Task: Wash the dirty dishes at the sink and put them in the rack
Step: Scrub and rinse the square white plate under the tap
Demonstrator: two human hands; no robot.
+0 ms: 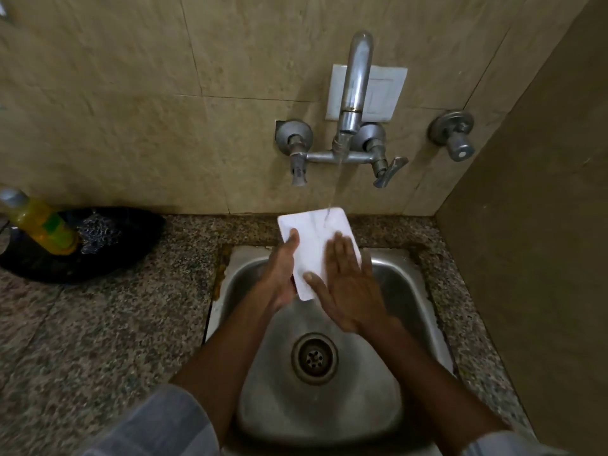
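White plate [316, 238] is rinsing under the tap [353, 93]; my left hand [279, 271] is gripping its edge, my right hand [348, 291] is rubbing it flat-fingered; racking is waiting.

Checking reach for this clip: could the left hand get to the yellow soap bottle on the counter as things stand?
Probably not right away: the left hand is gripping the white board under the running water. The path to the yellow soap bottle looks open.

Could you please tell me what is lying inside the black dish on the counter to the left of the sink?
Inside the black dish a yellow soap bottle leans, with a steel wool scrubber beside it. Whatever lies beneath them is covered.
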